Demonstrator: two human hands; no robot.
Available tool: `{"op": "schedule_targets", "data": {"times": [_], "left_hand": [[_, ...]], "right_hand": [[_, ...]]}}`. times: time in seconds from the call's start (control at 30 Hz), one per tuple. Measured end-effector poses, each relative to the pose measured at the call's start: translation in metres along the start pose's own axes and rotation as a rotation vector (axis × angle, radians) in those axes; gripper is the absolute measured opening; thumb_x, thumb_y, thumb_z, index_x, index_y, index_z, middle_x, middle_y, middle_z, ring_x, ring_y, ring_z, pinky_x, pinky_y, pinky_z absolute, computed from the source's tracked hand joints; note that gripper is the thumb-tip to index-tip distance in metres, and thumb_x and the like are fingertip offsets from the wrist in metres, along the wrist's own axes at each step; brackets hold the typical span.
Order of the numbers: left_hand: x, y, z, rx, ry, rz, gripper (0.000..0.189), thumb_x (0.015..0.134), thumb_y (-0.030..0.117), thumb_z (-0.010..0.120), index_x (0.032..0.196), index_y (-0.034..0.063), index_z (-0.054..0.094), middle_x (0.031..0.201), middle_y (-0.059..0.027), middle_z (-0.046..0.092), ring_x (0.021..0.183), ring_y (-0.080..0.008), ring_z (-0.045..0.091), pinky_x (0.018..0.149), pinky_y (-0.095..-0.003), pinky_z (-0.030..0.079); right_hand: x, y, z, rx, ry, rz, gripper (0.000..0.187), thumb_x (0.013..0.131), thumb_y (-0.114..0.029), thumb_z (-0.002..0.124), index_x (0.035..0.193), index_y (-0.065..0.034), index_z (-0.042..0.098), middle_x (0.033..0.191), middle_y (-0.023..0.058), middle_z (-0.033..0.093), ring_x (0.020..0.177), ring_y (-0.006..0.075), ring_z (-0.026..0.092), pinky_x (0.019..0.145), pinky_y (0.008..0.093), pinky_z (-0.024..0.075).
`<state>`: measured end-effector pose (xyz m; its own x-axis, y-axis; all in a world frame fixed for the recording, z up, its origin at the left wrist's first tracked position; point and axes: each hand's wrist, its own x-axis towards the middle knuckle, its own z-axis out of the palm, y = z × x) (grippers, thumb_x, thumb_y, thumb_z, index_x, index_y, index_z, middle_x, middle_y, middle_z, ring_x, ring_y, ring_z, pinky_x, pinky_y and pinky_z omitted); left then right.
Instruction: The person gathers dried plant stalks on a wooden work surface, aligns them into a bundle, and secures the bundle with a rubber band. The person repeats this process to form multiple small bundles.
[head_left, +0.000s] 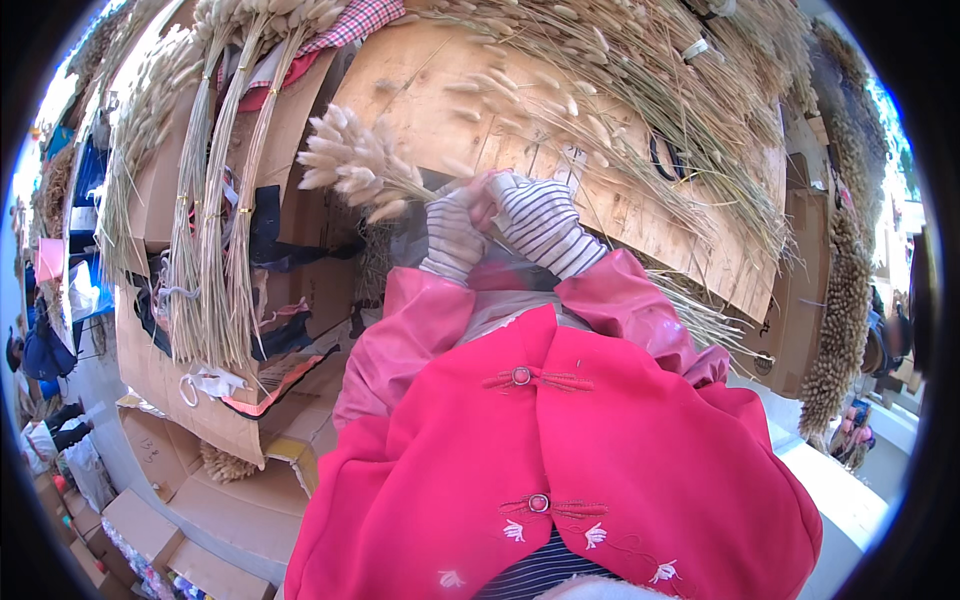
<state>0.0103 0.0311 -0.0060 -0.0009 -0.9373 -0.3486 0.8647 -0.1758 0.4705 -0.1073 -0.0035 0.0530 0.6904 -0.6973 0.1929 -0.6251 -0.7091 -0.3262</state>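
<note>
My left hand (456, 229), in a striped fingerless glove, is closed around the stems of a small bunch of fluffy dried bunny-tail grass (360, 165), whose heads point to the left. My right hand (534, 217), in a matching glove, meets it with the fingertips together; whether it pinches a stem or a tie there is unclear. Both hands are over the near edge of a wooden board (420, 82). Loose dried grass stalks (637, 127) lie across the board beyond and to the right. Black-handled scissors (666, 156) rest among them.
Tied bunches of dried grass (217, 187) lie at the left over cardboard boxes (187, 405). A checked cloth (352, 26) is at the board's far left corner. More cardboard (799, 300) and a thick row of dried heads (832, 322) stand at the right. A person (52, 435) is partly visible far left.
</note>
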Motion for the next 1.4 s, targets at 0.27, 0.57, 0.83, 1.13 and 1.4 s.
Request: {"op": "schedule_targets", "data": {"times": [0.27,0.57,0.83,1.13,1.4], "left_hand": [[0.003,0.003,0.005,-0.004,0.07,0.003,0.017,0.086,0.008,0.054,0.095,-0.0056,0.059,0.066,-0.0003,0.037,0.041,-0.0028,0.021,0.039,-0.0192,0.019],[0.005,0.003,0.005,-0.043,0.014,0.042,0.018,0.086,0.009,0.055,0.094,-0.0054,0.06,0.057,0.0041,0.034,0.039,-0.0026,0.019,0.038,-0.0199,0.017],[0.009,-0.001,0.0,-0.057,0.18,0.015,0.015,0.083,0.015,0.061,0.095,0.005,0.062,0.067,0.0001,0.056,0.045,-0.0028,0.035,0.042,-0.0178,0.028],[0.011,-0.002,-0.006,-0.085,0.114,0.06,0.02,0.086,0.015,0.058,0.099,0.0001,0.059,0.07,-0.0038,0.058,0.043,-0.0038,0.035,0.04,-0.0191,0.029],[0.014,-0.001,-0.008,-0.122,0.034,0.053,0.019,0.09,0.014,0.049,0.102,-0.001,0.054,0.103,-0.0179,0.059,0.042,-0.0031,0.024,0.038,-0.0187,0.024]], "right_hand": [[-0.028,0.018,-0.002,0.248,0.101,0.193,0.014,0.085,-0.012,0.052,0.074,-0.0029,0.051,0.053,0.0149,0.048,0.049,0.0277,0.052,0.047,0.0393,0.0381],[-0.082,0.065,-0.055,0.442,-0.296,0.476,0.016,0.085,-0.011,0.049,0.075,-0.0003,0.057,0.056,0.003,0.05,0.053,0.0121,0.044,0.051,0.0275,0.0368],[-0.067,0.081,-0.07,-0.094,-0.348,0.399,0.018,0.08,-0.019,0.057,0.09,-0.0053,0.062,0.072,0.0161,0.061,0.068,0.0293,0.059,0.065,0.0388,0.0466],[-0.008,0.074,-0.003,-0.281,-0.007,0.27,0.016,0.078,-0.021,0.058,0.084,-0.0072,0.055,0.082,0.0126,0.059,0.078,0.0315,0.057,0.068,0.043,0.0451],[-0.028,0.048,-0.014,0.057,-0.172,0.137,0.013,0.081,-0.016,0.055,0.077,-0.0036,0.053,0.069,0.0165,0.057,0.065,0.0355,0.056,0.059,0.0413,0.0431]]}}
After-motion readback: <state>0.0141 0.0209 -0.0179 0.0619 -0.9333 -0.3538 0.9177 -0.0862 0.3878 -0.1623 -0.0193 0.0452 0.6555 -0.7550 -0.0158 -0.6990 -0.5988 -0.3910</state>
